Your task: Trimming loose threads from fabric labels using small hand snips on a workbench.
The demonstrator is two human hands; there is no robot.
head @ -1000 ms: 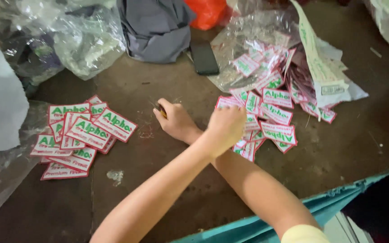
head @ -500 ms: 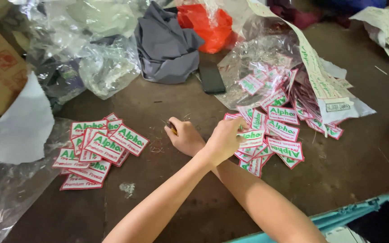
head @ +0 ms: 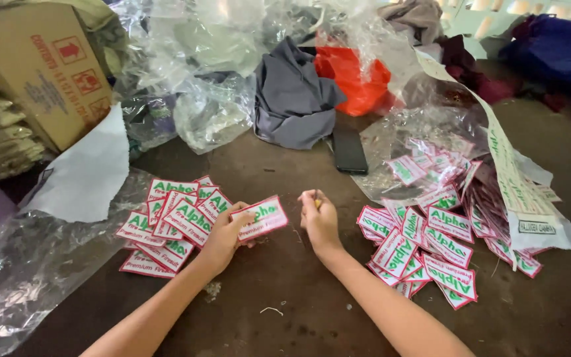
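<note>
White patch (head: 259,218) with red border, green lettering, flat but tilted, pinched at its left end, just right of left pile (head: 170,225).

Viewpoint: one head-worn camera looked steeply down and forward over a brown table (head: 285,304).
Facing: away from the wearer, toward the black phone (head: 350,151) near the table's middle.
Nearness: close; forearms entered from the bottom edge, below the phone.
Shared views: none, a single view.
</note>
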